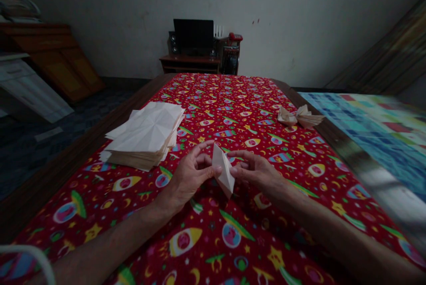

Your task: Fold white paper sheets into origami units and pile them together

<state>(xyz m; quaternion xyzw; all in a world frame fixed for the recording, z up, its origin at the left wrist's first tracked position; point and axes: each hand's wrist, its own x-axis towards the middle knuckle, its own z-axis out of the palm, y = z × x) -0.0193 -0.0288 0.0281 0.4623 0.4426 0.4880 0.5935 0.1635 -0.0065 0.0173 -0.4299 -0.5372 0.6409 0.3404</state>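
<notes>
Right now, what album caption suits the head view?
Left hand and right hand hold folded paper over a red rocket-print tablecloth, near stacked creased sheets.

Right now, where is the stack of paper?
In the head view, the paper stack is on the left, lying on the red cloth, beyond and to the left of the left hand.

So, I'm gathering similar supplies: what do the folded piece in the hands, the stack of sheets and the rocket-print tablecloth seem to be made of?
Folded piece: matte paper, judging by its sharp creases and flat facets.
Stack of sheets: matte paper too; crease lines radiate across the top sheet.
Rocket-print tablecloth: probably fabric, since its surface looks dull.
</notes>
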